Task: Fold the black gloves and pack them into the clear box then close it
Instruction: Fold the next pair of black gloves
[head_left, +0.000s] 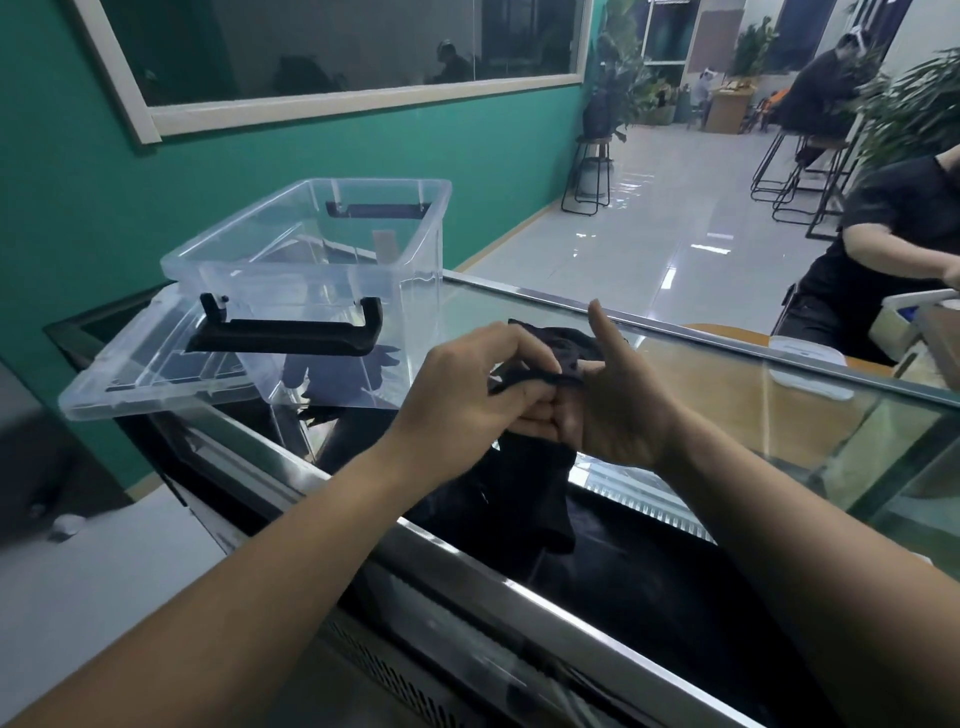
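the glass counter top (737, 410) runs from lower left to upper right. a metal rail (467, 564) bounds its near edge and a second rail bounds the far edge. open glass lies to the right of the hands. a second person in black (893, 244) sits beyond the far rail at the right.

the clear box (291, 266) stands upright and open on the left part of the counter, well apart from the hands, with nothing inside. one black handle (291, 332) hangs on its near end wall. the clear lid (130, 387) lies flat at the near-left side of the box. its outer corner reaches past the counter's left edge. whether the box rests on it cannot be told.

the black gloves (537, 493) are bunched between both hands, right of the box. the lower part hangs down onto the dark glass near the rail.

the left hand (467, 384) pinches a strip of glove fabric between thumb and curled fingers. the right hand (618, 405) touches the left, its fingers curled into the same fabric, thumb (602, 332) raised straight.
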